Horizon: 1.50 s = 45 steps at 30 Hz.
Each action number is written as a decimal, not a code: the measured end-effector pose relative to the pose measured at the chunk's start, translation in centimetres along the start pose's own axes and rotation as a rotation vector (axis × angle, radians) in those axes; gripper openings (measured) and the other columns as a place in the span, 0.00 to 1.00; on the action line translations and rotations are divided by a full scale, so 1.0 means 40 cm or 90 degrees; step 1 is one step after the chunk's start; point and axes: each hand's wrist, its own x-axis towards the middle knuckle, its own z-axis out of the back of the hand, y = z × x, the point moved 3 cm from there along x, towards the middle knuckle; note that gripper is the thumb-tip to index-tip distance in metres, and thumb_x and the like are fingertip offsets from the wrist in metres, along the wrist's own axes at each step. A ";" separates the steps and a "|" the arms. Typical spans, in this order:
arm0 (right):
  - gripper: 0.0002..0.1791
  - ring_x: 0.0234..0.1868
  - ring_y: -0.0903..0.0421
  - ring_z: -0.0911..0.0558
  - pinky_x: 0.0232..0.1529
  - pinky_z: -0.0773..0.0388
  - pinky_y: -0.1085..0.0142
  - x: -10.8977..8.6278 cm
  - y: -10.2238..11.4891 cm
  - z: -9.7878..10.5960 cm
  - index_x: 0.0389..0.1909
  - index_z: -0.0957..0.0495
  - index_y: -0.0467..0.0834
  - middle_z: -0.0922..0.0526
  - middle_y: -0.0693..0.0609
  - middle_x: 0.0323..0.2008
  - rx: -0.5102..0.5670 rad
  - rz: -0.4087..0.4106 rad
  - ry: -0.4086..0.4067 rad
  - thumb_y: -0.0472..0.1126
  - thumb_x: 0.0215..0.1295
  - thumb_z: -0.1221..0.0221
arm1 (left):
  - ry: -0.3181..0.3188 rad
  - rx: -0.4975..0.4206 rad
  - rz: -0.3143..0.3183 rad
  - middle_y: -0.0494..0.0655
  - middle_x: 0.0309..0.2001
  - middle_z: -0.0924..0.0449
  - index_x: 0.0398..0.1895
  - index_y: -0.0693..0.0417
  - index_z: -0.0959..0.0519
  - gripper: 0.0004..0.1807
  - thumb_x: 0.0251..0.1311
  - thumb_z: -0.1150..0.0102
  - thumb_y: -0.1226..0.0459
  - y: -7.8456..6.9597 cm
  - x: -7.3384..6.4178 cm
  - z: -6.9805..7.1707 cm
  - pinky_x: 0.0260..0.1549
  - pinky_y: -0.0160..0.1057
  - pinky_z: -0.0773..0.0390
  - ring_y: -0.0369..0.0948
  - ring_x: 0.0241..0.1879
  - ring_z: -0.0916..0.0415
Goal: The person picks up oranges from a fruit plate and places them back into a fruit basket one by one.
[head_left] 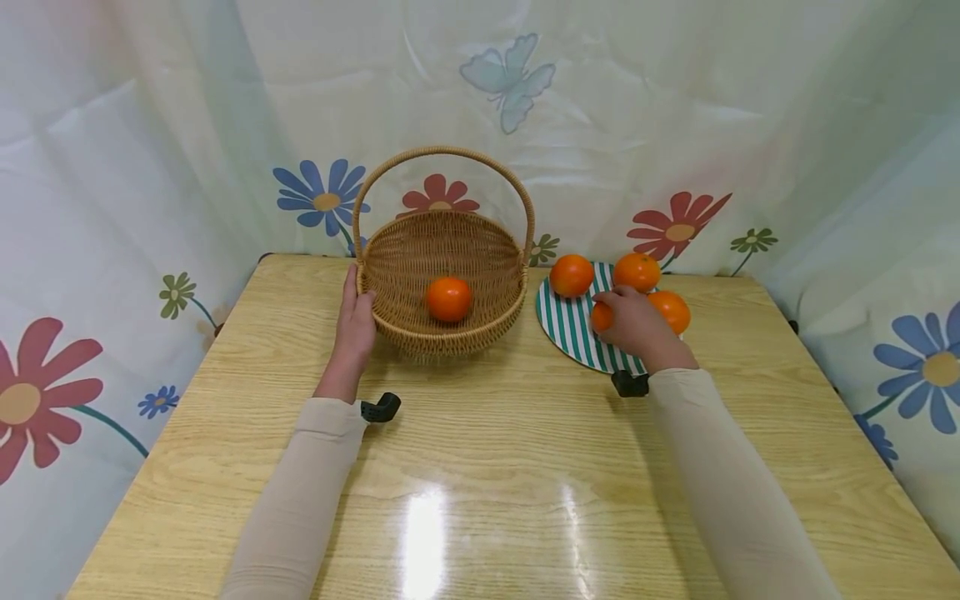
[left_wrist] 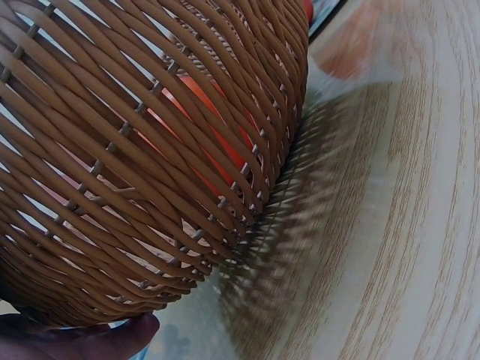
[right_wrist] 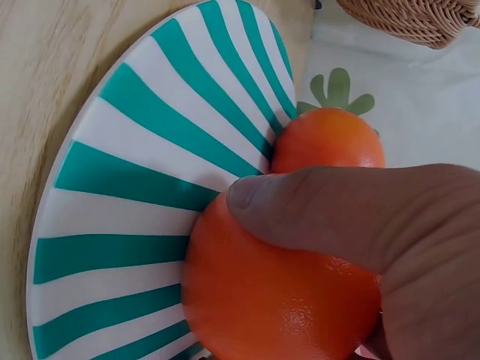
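Observation:
In the head view, my right hand (head_left: 637,329) grips an orange (head_left: 602,317) low over a round green-and-white striped plate (head_left: 573,333). The right wrist view shows its thumb laid across the top of that orange (right_wrist: 277,292); the other fingers are mostly hidden behind it. A second orange (right_wrist: 328,140) sits just beyond. My left hand (head_left: 355,329) rests at the left side of a wicker basket (head_left: 427,242) with an upright arched handle. From the left wrist, its thumb lies against the woven outer wall. One orange (head_left: 449,299) lies inside the basket.
Around the right hand, more oranges rest on the plate: one at back left (head_left: 572,276), one at the back (head_left: 637,272) and one at right (head_left: 669,312). Plate and basket stand near the far edge of the wooden table (head_left: 495,433). A flowered curtain (head_left: 600,108) hangs behind.

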 end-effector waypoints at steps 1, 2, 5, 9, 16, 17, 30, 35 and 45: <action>0.34 0.60 0.34 0.33 0.62 0.35 0.37 -0.001 0.001 0.001 0.67 0.34 0.40 0.41 0.32 0.68 0.002 0.000 0.001 0.37 0.59 0.37 | 0.000 0.002 0.001 0.40 0.79 0.65 0.77 0.26 0.65 0.33 0.73 0.69 0.54 0.001 -0.001 0.000 0.74 0.50 0.57 0.43 0.77 0.64; 0.34 0.60 0.34 0.33 0.62 0.35 0.37 -0.003 0.002 0.003 0.68 0.34 0.40 0.41 0.32 0.68 0.003 0.000 0.001 0.37 0.59 0.37 | 0.001 0.004 0.002 0.40 0.79 0.65 0.77 0.26 0.65 0.33 0.73 0.70 0.54 0.001 -0.001 0.001 0.75 0.50 0.57 0.43 0.77 0.65; 0.34 0.61 0.34 0.33 0.63 0.36 0.36 -0.012 0.010 0.012 0.68 0.35 0.40 0.40 0.32 0.68 0.006 0.008 -0.004 0.38 0.60 0.38 | 0.002 0.004 0.003 0.40 0.79 0.66 0.77 0.26 0.65 0.33 0.74 0.70 0.54 0.004 -0.002 0.001 0.75 0.50 0.58 0.43 0.77 0.65; 0.33 0.62 0.33 0.34 0.62 0.35 0.36 -0.027 0.026 0.032 0.67 0.34 0.39 0.40 0.32 0.67 0.011 0.028 -0.025 0.38 0.59 0.38 | 0.005 0.001 0.004 0.39 0.79 0.66 0.77 0.26 0.65 0.33 0.73 0.70 0.54 0.003 -0.003 -0.003 0.75 0.50 0.58 0.43 0.77 0.65; 0.33 0.58 0.35 0.31 0.59 0.31 0.38 -0.041 0.062 0.071 0.65 0.32 0.39 0.36 0.34 0.64 0.007 0.095 -0.097 0.38 0.57 0.35 | -0.001 0.000 0.007 0.40 0.79 0.66 0.77 0.28 0.65 0.34 0.73 0.69 0.55 -0.001 -0.003 -0.005 0.74 0.52 0.59 0.44 0.77 0.66; 0.33 0.57 0.34 0.31 0.58 0.30 0.38 -0.043 0.068 0.077 0.64 0.31 0.39 0.35 0.33 0.64 0.005 0.107 -0.108 0.38 0.57 0.35 | -0.001 0.001 0.009 0.40 0.79 0.66 0.77 0.28 0.65 0.34 0.73 0.69 0.55 -0.002 -0.004 -0.005 0.74 0.52 0.59 0.44 0.77 0.66; 0.35 0.60 0.36 0.31 0.57 0.28 0.40 -0.074 0.148 0.134 0.66 0.32 0.44 0.35 0.38 0.65 0.004 0.166 -0.159 0.43 0.57 0.33 | -0.002 0.004 0.007 0.39 0.79 0.65 0.77 0.26 0.64 0.33 0.73 0.69 0.56 -0.009 -0.009 -0.009 0.75 0.50 0.57 0.44 0.77 0.64; 0.35 0.58 0.37 0.30 0.56 0.27 0.40 -0.087 0.181 0.147 0.66 0.31 0.48 0.34 0.40 0.66 0.013 0.164 -0.162 0.45 0.58 0.32 | -0.007 0.018 0.012 0.38 0.79 0.65 0.77 0.24 0.63 0.33 0.73 0.69 0.55 -0.011 -0.013 -0.008 0.74 0.51 0.58 0.44 0.77 0.66; 0.35 0.57 0.39 0.28 0.54 0.24 0.43 -0.109 0.232 0.171 0.66 0.30 0.50 0.32 0.41 0.65 0.017 0.182 -0.185 0.50 0.57 0.32 | -0.004 0.029 0.006 0.37 0.79 0.67 0.76 0.24 0.64 0.32 0.73 0.71 0.53 -0.011 -0.010 -0.006 0.75 0.51 0.59 0.43 0.77 0.66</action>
